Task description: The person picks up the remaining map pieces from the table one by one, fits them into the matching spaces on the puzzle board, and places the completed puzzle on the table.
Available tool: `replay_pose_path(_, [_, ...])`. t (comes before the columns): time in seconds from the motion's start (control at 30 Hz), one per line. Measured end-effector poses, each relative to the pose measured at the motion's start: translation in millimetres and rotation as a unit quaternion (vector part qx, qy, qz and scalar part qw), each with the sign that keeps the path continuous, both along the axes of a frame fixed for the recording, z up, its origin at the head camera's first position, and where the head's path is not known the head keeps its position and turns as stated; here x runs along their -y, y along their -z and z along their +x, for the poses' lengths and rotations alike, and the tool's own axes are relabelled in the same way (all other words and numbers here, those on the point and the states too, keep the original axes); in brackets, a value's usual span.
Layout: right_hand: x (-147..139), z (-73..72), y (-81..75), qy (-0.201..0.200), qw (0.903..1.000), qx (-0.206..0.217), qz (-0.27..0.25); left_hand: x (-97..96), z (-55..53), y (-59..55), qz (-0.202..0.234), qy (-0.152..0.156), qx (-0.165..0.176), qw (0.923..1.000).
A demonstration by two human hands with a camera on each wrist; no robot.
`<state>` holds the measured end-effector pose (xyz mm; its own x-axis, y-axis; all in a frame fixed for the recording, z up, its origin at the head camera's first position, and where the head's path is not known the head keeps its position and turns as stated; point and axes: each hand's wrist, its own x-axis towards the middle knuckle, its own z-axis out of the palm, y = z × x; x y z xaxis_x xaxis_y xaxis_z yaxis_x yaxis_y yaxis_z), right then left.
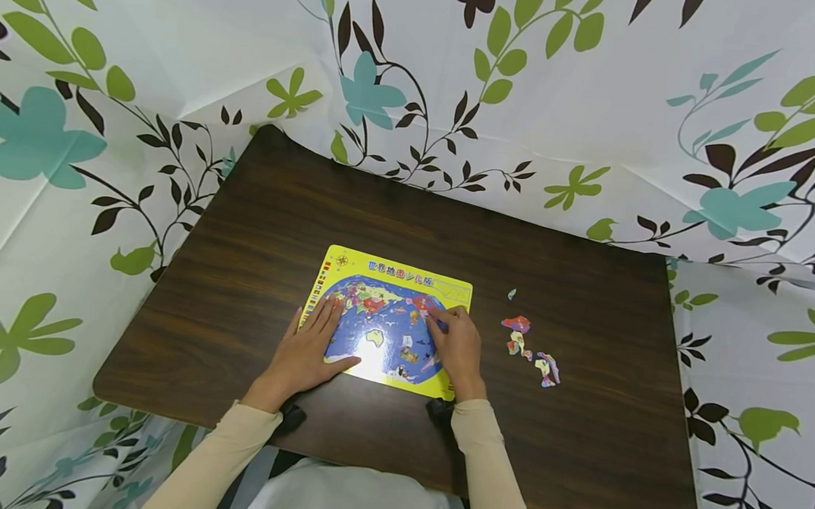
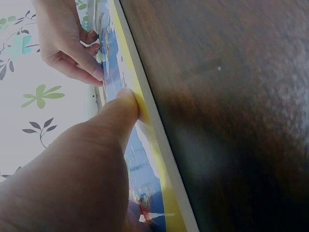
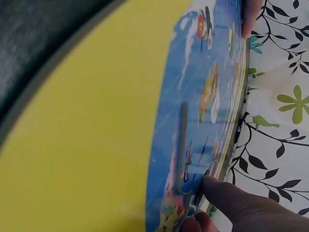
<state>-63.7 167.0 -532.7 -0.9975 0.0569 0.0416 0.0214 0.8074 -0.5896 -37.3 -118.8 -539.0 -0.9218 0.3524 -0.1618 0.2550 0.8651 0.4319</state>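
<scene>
World-map puzzle board (image 1: 392, 322): under both hands' fingers, long axis slanting far-left to near-right, title (image 1: 400, 274) beyond fingertips | left hand (image 1: 305, 356): fingers straight upon it, thumb apart | right hand (image 1: 461, 349): fingers bent, pinch unclear | loose pieces (image 1: 516, 324): right of those fingers, on table (image 1: 597, 445)

What a shine: glossy, smooth board (image 1: 391, 326) under the left fingers (image 1: 324, 312), glare blazing beside the thumb (image 1: 343, 364), its pale edge (image 2: 164, 145) matt! Wood-grained table (image 1: 583, 292) all round them, faintly sheened. Beyond the fingers, creased matt curtain (image 1: 239, 42), looking like cloth; behind them, matt cloth sleeves (image 1: 252, 430).
</scene>
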Motion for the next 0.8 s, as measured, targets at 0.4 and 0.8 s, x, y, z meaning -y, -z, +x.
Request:
replay_pose_path(0.4, [1.3,0.2,0.0,-0.002,0.9999,-0.006,-0.012,-0.4,0.1,0.6,0.005,-0.001,0.000,1.0000])
replay_pose_path(0.8, [3.5,-1.2,2.2,-0.002,0.9998,-0.012,-0.018,-1.3,0.1,-2.7,0.000,-0.003,0.012,0.9999])
